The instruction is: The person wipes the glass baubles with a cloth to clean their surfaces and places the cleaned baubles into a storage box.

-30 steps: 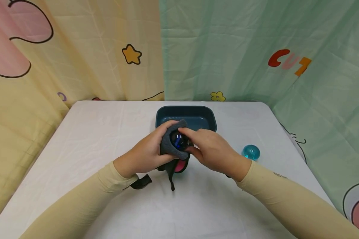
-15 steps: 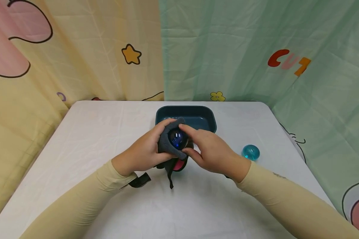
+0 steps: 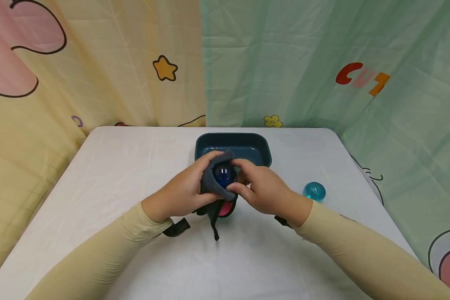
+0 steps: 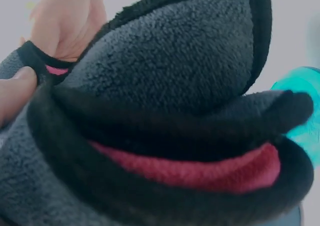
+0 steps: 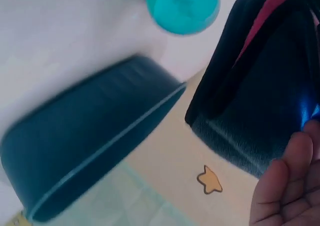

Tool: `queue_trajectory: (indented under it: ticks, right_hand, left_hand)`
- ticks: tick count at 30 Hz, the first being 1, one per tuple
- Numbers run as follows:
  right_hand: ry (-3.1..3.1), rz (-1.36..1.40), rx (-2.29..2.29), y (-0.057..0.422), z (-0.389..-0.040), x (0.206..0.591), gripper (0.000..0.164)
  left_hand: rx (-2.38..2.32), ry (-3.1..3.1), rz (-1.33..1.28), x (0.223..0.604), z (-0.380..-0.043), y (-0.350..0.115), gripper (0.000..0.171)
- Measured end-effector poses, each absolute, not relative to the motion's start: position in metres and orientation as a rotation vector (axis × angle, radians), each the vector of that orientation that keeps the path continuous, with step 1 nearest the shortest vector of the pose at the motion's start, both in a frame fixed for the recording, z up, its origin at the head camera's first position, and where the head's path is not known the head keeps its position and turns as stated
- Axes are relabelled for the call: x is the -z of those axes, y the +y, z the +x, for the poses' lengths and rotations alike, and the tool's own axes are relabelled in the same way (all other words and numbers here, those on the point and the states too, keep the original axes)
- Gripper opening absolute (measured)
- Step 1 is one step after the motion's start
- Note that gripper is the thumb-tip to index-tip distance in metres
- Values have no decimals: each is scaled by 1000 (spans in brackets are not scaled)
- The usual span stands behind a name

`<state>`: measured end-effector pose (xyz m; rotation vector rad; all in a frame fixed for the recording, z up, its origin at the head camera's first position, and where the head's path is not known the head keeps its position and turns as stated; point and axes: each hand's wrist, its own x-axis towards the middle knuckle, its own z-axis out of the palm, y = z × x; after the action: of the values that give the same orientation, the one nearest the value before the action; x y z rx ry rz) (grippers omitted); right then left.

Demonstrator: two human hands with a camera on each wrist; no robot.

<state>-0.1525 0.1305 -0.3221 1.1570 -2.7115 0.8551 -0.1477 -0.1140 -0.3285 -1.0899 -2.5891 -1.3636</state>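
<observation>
In the head view, my left hand [image 3: 183, 191] grips a grey fleece cloth [image 3: 210, 181] with black edging, curved around a dark blue glass ball [image 3: 224, 174]. My right hand [image 3: 271, 189] is at the ball's right side, thumb and forefinger bent around it. Its other fingers are partly hidden. The cloth's pink lining shows below, with a dark strap hanging down. The left wrist view shows the fleece folds [image 4: 170, 60] close up. In the right wrist view, fingertips [image 5: 299, 148] are beside a blue gleam at the dark cloth [image 5: 265, 80].
A dark teal bin [image 3: 262, 150] stands just behind the hands on the white table [image 3: 146, 158]. A clear turquoise ball [image 3: 315, 191] lies right of the right hand. A turquoise round thing [image 5: 184, 5] appears in the right wrist view; I cannot tell if it is that ball.
The cloth and ball rose slightly, then came back down. My right thumb and forefinger have shifted around the ball, and the forefinger has drawn right. More of the blue ball shows.
</observation>
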Motion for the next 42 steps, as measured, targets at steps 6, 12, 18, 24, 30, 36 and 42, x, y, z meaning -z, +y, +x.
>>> queue_trajectory:
  ticks: [6,12,18,24,30,36,42]
  right_hand:
    - [-2742,1097,-890,128,-150,324,57]
    - [-2453,1323,-572,134,-154,325,62]
    - [-2233,1374,-443,137,-159,329,66]
    - [-2609,1204,-793,132,-152,325,60]
    - [-2707,1116,-873,130,-151,325,60]
    - [-2405,1358,-529,135,-157,327,69]
    - [-2273,1357,-408,135,-159,327,69]
  left_hand:
    - [1338,-2584,-1097,330,-148,-115,90]
    - [1396,-2556,-1108,327,-149,-119,90]
    - [1448,-2562,-1104,327,-149,-118,89]
    - [1382,-2588,-1086,328,-147,-115,90]
    - [1359,-2595,-1090,328,-148,-116,91]
    - [1461,-2567,-1099,327,-151,-119,89]
    - [1462,-2586,-1093,328,-150,-118,88]
